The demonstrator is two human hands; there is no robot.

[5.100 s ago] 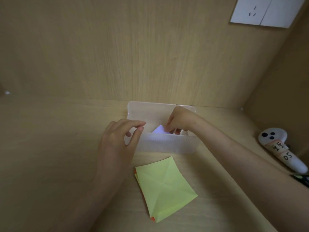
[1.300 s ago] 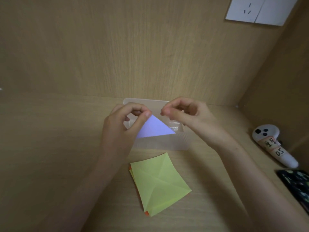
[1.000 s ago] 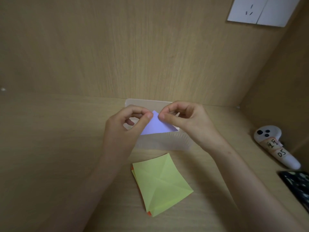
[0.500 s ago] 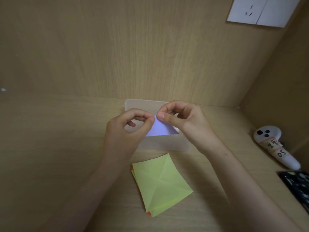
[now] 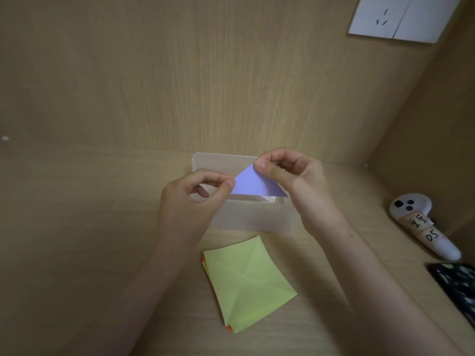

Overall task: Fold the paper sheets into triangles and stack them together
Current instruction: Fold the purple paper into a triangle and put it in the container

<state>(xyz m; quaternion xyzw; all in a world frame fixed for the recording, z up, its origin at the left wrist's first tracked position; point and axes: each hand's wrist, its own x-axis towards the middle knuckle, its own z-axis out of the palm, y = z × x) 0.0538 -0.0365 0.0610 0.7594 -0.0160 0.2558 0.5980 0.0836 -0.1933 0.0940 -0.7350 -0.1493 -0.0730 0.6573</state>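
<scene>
Above the translucent plastic box, the purple paper triangle is held in the air: the left hand pinches its left corner and the right hand its top, probably to align the edges. Nearer lies the yellow-green sheet on a stack.

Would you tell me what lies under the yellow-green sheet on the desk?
An orange sheet peeks out at the yellow-green sheet's left edge and near corner. The rest of it, and whether more sheets lie beneath, is covered.

Head-worn camera looks forward and down (close) over the desk.
</scene>
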